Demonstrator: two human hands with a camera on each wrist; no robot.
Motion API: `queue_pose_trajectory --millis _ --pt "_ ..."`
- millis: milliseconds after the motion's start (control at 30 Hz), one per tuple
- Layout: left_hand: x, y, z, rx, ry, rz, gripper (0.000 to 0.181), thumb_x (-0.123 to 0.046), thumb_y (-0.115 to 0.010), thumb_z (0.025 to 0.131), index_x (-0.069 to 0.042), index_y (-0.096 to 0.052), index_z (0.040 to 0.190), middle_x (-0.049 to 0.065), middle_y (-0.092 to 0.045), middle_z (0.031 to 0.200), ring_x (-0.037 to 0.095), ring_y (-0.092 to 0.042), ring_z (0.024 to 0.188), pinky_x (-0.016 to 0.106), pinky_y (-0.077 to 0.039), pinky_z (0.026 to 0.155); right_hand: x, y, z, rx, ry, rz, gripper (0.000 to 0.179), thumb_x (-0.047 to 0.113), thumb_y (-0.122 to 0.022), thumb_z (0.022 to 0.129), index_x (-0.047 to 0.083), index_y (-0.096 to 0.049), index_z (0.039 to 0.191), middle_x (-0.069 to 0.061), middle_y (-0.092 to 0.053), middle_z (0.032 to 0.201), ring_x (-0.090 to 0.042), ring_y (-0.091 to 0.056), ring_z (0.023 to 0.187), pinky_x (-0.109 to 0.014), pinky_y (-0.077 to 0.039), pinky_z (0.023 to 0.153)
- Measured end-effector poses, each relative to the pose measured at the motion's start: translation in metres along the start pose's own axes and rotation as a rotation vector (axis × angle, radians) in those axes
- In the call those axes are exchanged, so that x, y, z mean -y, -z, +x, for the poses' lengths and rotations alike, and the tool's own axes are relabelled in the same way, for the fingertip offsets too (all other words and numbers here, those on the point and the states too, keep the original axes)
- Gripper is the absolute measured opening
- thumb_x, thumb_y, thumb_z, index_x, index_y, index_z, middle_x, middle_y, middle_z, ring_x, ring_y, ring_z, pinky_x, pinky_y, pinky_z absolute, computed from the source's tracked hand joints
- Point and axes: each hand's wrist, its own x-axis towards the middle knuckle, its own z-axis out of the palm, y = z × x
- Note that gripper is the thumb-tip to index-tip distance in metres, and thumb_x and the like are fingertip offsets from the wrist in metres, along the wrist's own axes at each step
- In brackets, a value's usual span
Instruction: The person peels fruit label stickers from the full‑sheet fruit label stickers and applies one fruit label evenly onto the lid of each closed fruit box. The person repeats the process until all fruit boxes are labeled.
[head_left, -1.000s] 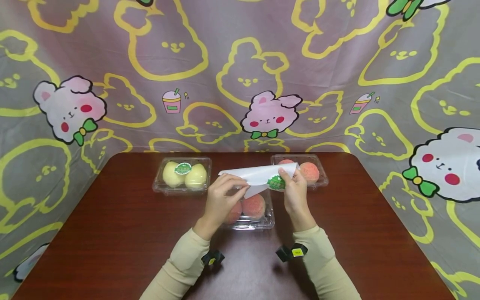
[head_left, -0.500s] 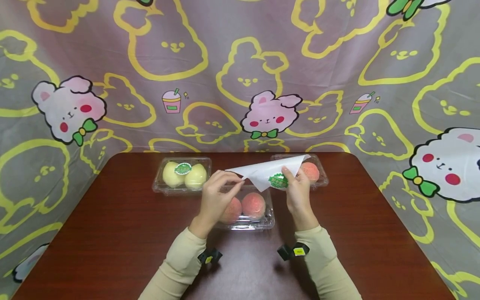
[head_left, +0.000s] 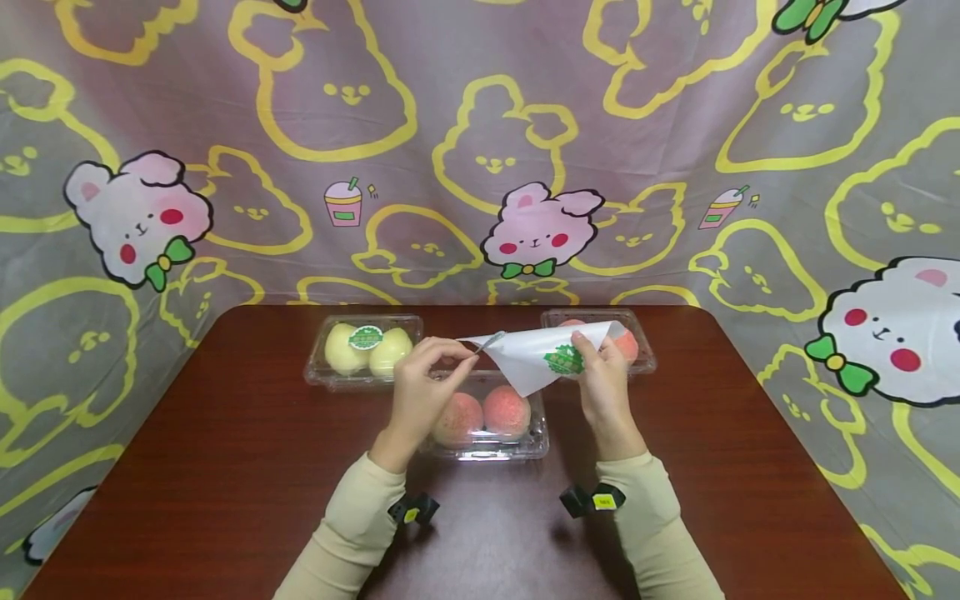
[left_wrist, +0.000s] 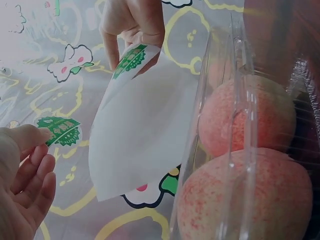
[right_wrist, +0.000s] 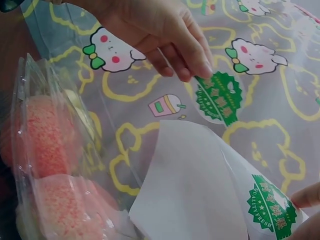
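Drawn slightly farther apart since a moment ago, the left hand (head_left: 427,387) and right hand (head_left: 607,396) hang over the bench (head_left: 225,500) before us: the left's fingers pinch a green sticker (left_wrist: 65,131), clear of the white sheet (left_wrist: 135,130); the right's pinch that sheet at its right end, beside a second sticker (head_left: 562,360). Below sits a clear box (head_left: 510,454) of peaches (head_left: 507,411).

Sheet (left_wrist: 140,125) close in wrist views
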Motion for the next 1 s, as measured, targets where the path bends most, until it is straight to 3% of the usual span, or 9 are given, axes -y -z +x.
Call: queue_pose_trajectory --millis 233,467,733,1000 --pt "-0.001 0.003 0.001 0.009 0.037 -0.002 0.009 0.002 -0.078 0.075 0.000 -0.072 0.082 0.013 -0.072 0.079 0.020 -0.064 0.073 0.027 -0.056 0.062 0.004 0.004 0.001 0.003 0.010 0.003 0.012 0.005 -0.048 0.097 0.010 -0.058 0.095 0.011 -0.065 0.073 -0.001 -0.062 0.067 -0.019 -0.052 0.057" --pt "-0.001 0.010 0.004 0.030 0.079 -0.007 0.009 0.001 -0.078 0.075 -0.001 -0.073 0.082 0.012 -0.072 0.079 0.019 -0.061 0.070 0.015 -0.051 0.064 0.005 0.002 -0.001 0.031 0.024 0.028 0.013 0.003 -0.047 0.097 0.008 -0.060 0.099 0.011 -0.067 0.076 -0.001 -0.064 0.070 -0.018 -0.054 0.065" --pt "-0.005 0.026 0.010 0.067 0.204 -0.012 0.007 -0.003 -0.078 0.076 -0.003 -0.073 0.081 0.011 -0.071 0.074 -0.002 -0.053 0.066 0.013 -0.044 0.059 0.002 -0.008 -0.007 0.063 0.001 0.012 0.011 0.004 -0.046 0.098 0.010 -0.055 0.099 0.012 -0.064 0.076 0.001 -0.062 0.070 -0.016 -0.052 0.067" --pt "-0.015 0.048 0.018 0.063 0.404 -0.036 0.011 -0.004 -0.078 0.077 0.001 -0.072 0.086 0.017 -0.072 0.081 -0.006 -0.057 0.072 0.012 -0.050 0.065 -0.005 -0.025 -0.014 0.098 -0.014 -0.031 0.009 0.004 -0.046 0.098 0.006 -0.055 0.096 0.014 -0.060 0.082 0.001 -0.062 0.073 -0.016 -0.053 0.071"
